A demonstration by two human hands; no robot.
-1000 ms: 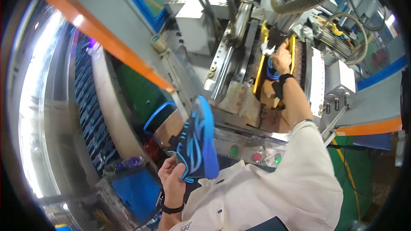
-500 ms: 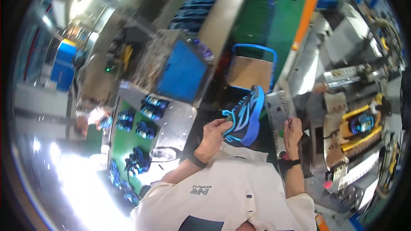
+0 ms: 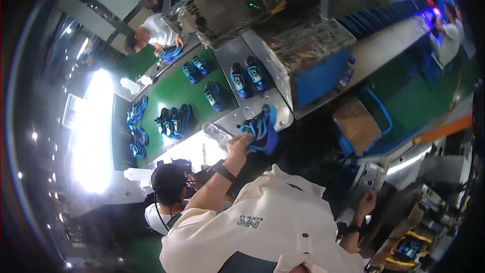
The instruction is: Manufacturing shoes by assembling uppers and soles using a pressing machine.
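Observation:
My left hand [image 3: 239, 147] is closed on the heel end of a black and blue sports shoe [image 3: 271, 127] with a thick blue-purple sole. It holds the shoe over the near corner of a metal table [image 3: 286, 118], toe pointing away. Whether the shoe touches the metal, I cannot tell. A clear plastic shoe-shaped piece [image 3: 216, 134] lies just left of that hand. My right hand [image 3: 367, 205] is low on the right, beside the machinery, away from the shoe. Its fingers are small and blurred.
Several similar shoes [image 3: 212, 96] stand on a green work surface [image 3: 194, 111]; a pair [image 3: 246, 77] stands on metal. A co-worker [image 3: 151, 33] handles a shoe across it; another, black-capped [image 3: 169, 184], is close on my left. A blue-framed chair [image 3: 357, 129] and a shoe-holding machine [image 3: 409, 246] are right.
My view has turned left, bringing the green work surface and co-workers into sight. The shoe in my left hand has come over to the metal table's corner. My right hand remains on the machine side.

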